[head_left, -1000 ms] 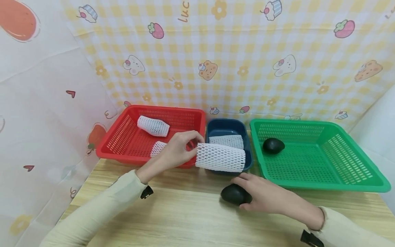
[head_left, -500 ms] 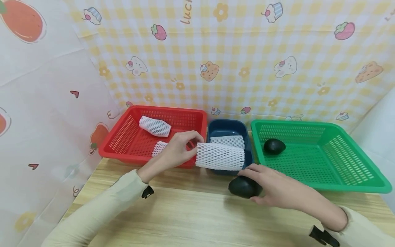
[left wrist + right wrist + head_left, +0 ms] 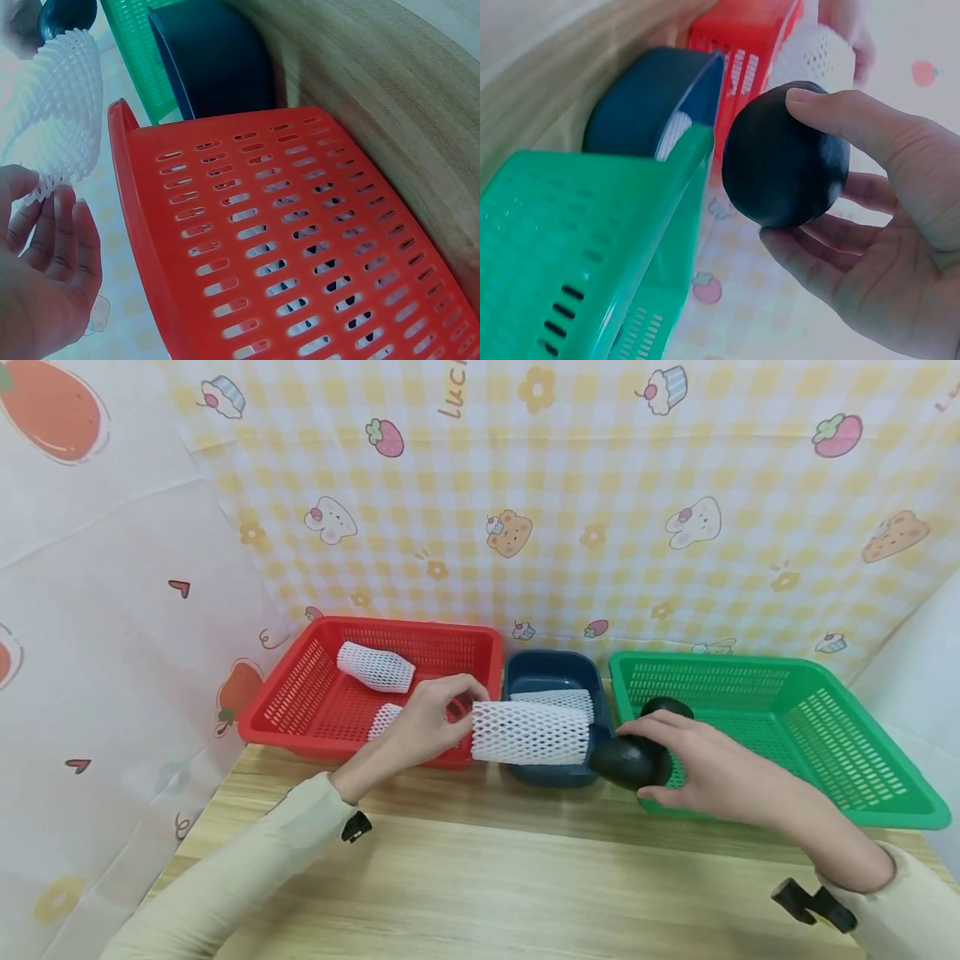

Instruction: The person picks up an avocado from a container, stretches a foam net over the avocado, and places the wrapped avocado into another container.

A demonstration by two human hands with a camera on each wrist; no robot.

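Note:
My left hand [image 3: 431, 718] pinches one end of a white foam net sleeve [image 3: 530, 733], held sideways over the blue bin [image 3: 551, 664]. In the left wrist view the thumb and fingertips grip the sleeve's edge [image 3: 64, 112]. A dark, smooth avocado [image 3: 630, 763] is gripped by my right hand [image 3: 705, 764], its tip right at the sleeve's far end. Thumb and fingers wrap round the avocado [image 3: 784, 157] in the right wrist view. Behind that hand, a second avocado [image 3: 666, 705] lies in the green basket [image 3: 817, 735], partly hidden.
At left stands a red basket [image 3: 300, 727] with a wrapped, netted item [image 3: 377, 667] and another netted piece [image 3: 384, 720] partly behind my left hand. Another foam net [image 3: 562, 700] lies in the blue bin. The wooden table [image 3: 480, 877] runs in front of the containers.
My right hand has lifted the avocado from low over the table up and to the right, up to the sleeve's far end. The left hand keeps its pinch, the sleeve shifting slightly.

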